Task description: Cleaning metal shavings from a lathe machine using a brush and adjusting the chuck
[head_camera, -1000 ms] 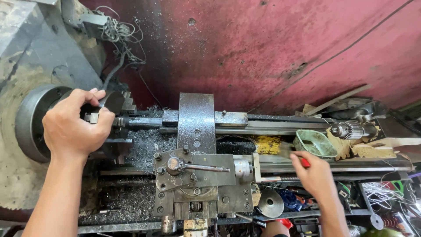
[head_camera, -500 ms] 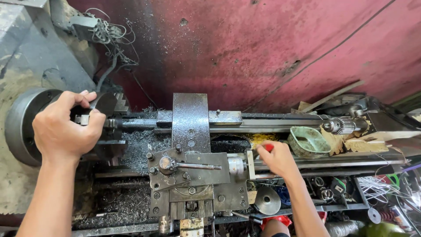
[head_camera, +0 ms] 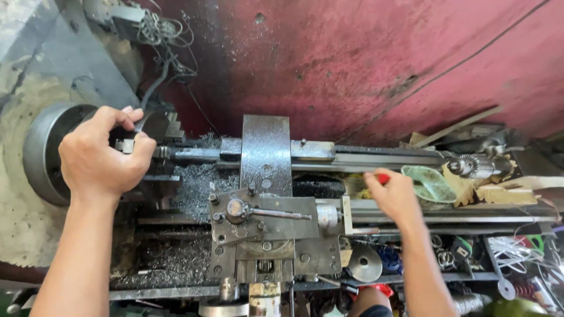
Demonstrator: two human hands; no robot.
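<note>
At nine o'clock of the view, the left hand [head_camera: 101, 157] is closed around a small metal key or handle at the front of the lathe chuck [head_camera: 46, 154]; the fingers wrap it fully, so its exact shape is hidden. The chuck is a thick steel drum, and I judge it heavy and stiff, with an oily, perhaps slippery rim. A hold on the key, not on the smooth rim, seems to me the safer place.

The right hand [head_camera: 395, 196], toward three o'clock, is closed on a small red object [head_camera: 382, 178], only its tip showing between the fingers; it looks light and hard. This hand lies over the lathe bed [head_camera: 376, 157], just right of the tool carriage [head_camera: 265, 226] at the centre. Metal chips [head_camera: 197, 185] lie between the chuck and the carriage; they look sharp. A drill chuck [head_camera: 473, 165] rests further right.
</note>
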